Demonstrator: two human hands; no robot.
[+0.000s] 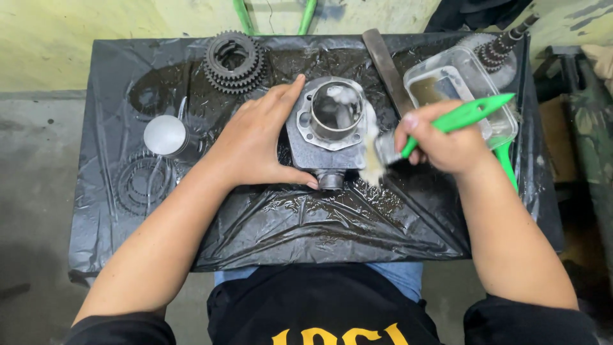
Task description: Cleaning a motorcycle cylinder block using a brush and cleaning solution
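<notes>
Centrally in the frame, a grey metal cylinder block (329, 131) sits on wet black plastic sheet (287, 223), foam hiding its right side. The left hand (255, 144) braces it with spread fingers; the right hand (447, 144) grips a green-handled brush (440, 128). A clear plastic tub (507, 121) stands upper right, gears (235, 62) upper left.

No packages, labels, signs or screens appear in this view. The only lettering is a yellow print on the person's black shirt (332, 313), at 6 o'clock along the bottom edge, and it is partly cut off.
</notes>
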